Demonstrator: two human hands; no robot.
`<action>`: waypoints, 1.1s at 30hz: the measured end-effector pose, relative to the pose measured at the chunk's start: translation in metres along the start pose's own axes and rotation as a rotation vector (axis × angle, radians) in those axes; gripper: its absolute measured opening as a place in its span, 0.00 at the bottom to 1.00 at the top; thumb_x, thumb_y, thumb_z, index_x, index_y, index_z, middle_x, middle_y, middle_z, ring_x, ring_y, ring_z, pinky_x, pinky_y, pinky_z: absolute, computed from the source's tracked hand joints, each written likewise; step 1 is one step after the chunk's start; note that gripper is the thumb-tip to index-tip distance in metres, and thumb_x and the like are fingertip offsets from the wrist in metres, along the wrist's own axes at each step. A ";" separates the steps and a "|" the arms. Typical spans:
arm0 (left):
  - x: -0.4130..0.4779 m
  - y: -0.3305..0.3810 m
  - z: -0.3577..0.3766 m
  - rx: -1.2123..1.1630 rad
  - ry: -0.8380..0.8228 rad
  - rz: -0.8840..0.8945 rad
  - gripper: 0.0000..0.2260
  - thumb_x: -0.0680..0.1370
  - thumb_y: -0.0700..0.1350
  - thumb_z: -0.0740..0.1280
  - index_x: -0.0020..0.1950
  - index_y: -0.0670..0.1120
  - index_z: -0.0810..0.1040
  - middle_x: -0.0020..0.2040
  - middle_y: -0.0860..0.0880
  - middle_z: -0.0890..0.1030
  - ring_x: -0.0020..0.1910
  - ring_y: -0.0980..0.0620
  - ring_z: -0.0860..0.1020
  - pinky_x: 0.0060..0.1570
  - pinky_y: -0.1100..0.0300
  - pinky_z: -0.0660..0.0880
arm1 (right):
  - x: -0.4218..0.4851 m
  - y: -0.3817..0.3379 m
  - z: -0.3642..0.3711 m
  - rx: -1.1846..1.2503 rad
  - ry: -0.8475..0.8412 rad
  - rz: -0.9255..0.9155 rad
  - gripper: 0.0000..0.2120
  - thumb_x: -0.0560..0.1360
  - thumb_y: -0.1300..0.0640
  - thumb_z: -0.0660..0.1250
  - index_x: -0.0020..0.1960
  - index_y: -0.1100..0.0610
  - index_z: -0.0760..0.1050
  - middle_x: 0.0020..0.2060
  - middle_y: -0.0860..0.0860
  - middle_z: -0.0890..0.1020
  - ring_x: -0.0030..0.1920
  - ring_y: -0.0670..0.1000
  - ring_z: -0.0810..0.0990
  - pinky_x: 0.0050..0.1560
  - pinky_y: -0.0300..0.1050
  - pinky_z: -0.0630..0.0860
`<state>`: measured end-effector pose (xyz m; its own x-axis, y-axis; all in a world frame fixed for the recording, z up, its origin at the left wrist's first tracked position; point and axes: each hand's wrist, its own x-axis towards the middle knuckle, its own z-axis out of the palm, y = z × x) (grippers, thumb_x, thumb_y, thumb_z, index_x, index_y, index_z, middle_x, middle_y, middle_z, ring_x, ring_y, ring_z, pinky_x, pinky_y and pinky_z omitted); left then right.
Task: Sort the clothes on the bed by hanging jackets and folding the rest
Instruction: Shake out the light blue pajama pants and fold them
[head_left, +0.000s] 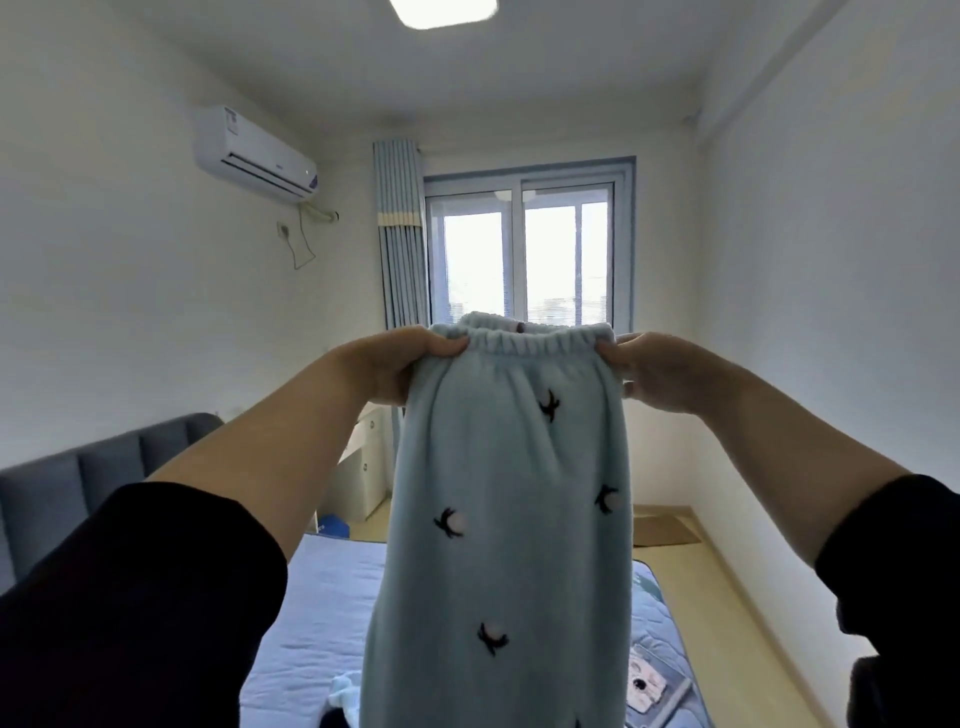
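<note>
Pale blue fleece trousers (506, 493), not yet folded, are pinched at the waistband by left hand (395, 364) and right hand (662, 371) above the bed (322, 613).

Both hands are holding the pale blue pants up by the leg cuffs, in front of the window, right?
Not the cuffs. In the head view the left hand and right hand grip the pants by the waistband, before the window.
</note>
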<state>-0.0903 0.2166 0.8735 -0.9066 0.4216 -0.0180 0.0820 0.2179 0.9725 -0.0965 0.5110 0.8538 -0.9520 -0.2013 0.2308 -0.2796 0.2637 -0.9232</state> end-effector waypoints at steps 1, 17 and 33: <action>0.004 -0.005 -0.001 0.036 -0.024 -0.049 0.19 0.74 0.47 0.67 0.64 0.44 0.72 0.59 0.45 0.79 0.58 0.44 0.78 0.52 0.52 0.77 | 0.002 0.004 -0.004 0.054 -0.105 0.059 0.05 0.78 0.59 0.64 0.45 0.60 0.70 0.38 0.53 0.74 0.36 0.49 0.73 0.38 0.40 0.75; 0.145 -0.152 0.036 0.055 0.650 -0.257 0.12 0.77 0.37 0.65 0.59 0.35 0.78 0.48 0.38 0.80 0.39 0.41 0.80 0.32 0.55 0.78 | 0.119 0.147 0.078 0.289 0.123 0.355 0.10 0.78 0.72 0.55 0.47 0.64 0.74 0.43 0.58 0.76 0.40 0.57 0.78 0.31 0.45 0.80; 0.099 0.129 -0.013 0.601 0.988 0.810 0.11 0.76 0.38 0.66 0.58 0.38 0.77 0.48 0.46 0.78 0.46 0.50 0.75 0.41 0.69 0.68 | 0.137 -0.103 -0.044 0.377 0.086 -0.624 0.23 0.67 0.82 0.52 0.43 0.60 0.78 0.37 0.52 0.84 0.41 0.49 0.83 0.43 0.38 0.79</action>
<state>-0.1748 0.2756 1.0005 -0.4153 -0.1180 0.9020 0.6468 0.6589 0.3840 -0.2033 0.4982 0.9943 -0.6408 -0.1289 0.7568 -0.7253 -0.2216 -0.6518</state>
